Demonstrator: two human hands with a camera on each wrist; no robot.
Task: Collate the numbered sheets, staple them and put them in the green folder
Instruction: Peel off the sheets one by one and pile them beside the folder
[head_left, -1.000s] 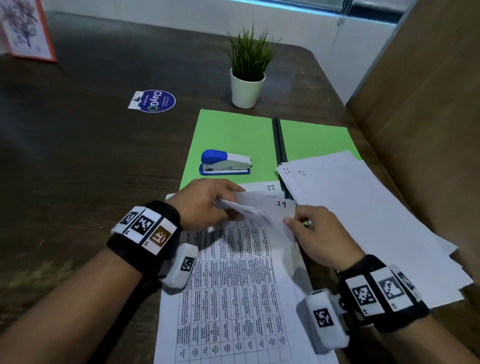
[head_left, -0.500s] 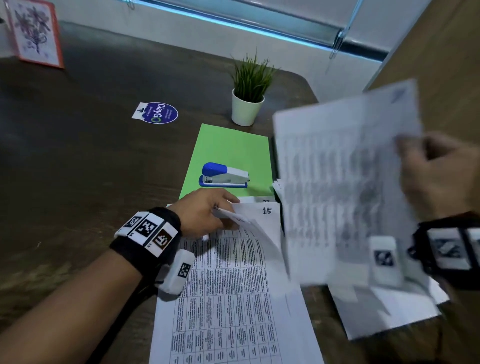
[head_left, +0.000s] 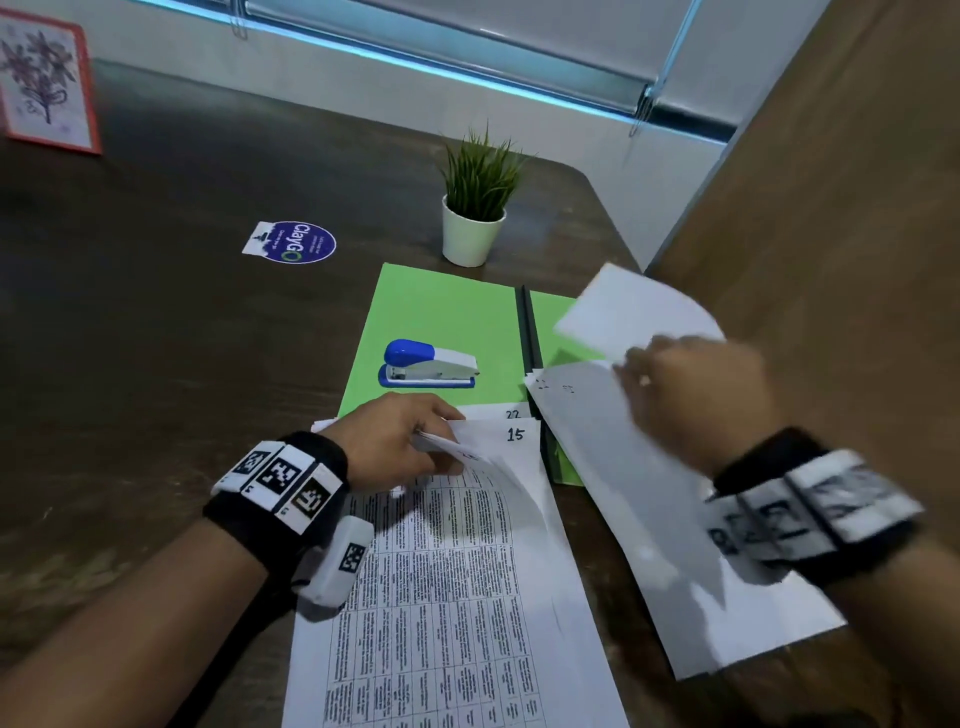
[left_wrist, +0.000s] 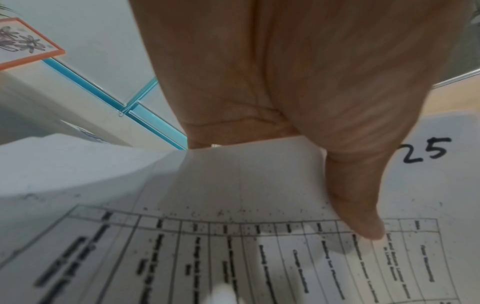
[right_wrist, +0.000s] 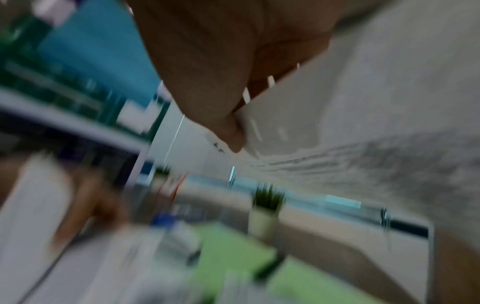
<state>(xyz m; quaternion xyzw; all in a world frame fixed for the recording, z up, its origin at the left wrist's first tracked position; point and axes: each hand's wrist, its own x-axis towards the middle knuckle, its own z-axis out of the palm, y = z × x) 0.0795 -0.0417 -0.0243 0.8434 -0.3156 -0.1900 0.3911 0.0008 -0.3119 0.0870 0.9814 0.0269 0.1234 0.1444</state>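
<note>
On the bench, collation unfinished: left hand (head_left: 395, 441) pinches lifted sheet corners (head_left: 511, 441), right hand (head_left: 691, 395) grips one sheet (head_left: 623, 312); stapler (head_left: 428, 364) and green folder (head_left: 441, 312) await.

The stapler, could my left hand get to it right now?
Probably not without letting go: the left hand is pinching lifted sheets. The stapler sits uncovered on the green folder just beyond, with nothing between.

The dark wooden table (head_left: 156, 364) carries an open green folder (head_left: 441, 312), a potted plant (head_left: 475, 208), a round blue sticker (head_left: 301, 242) and an orange-framed card (head_left: 44, 83). Printed sheets (head_left: 447, 597) lie at its near edge, and a white pile (head_left: 649, 519), seemingly face down, lies to their right.
</note>
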